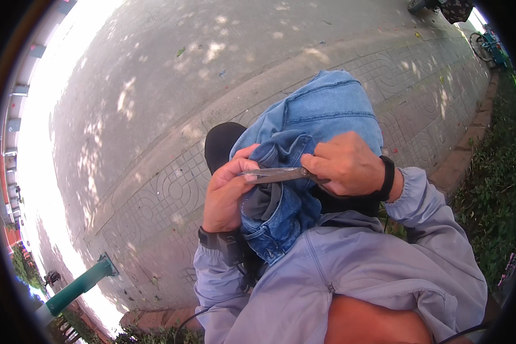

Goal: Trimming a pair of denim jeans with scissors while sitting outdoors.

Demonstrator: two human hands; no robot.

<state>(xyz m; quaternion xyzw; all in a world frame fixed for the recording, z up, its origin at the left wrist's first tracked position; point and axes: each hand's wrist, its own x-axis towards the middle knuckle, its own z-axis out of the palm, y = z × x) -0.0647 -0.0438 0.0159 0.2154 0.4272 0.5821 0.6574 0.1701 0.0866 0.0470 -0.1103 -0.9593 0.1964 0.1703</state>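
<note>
Blue denim jeans (331,106) lie bunched across my lap, with a dark grey lining patch (262,202) showing in the folds. My right hand (347,163) is closed round the handles of a pair of metal scissors (278,174); the handles are hidden in the fist. The blades point left, over the denim. At their tips my left hand (228,189) pinches a fold of the jeans between thumb and fingers. Whether its fingers also touch the blades, and exactly what lies between them, I cannot tell.
Patterned paving (155,212) and a sunlit road (155,74) lie ahead. A green post (80,284) rises at lower left. Brick edging (470,137) borders a hedge (487,178) on the right, with a parked bicycle (484,46) at the far right.
</note>
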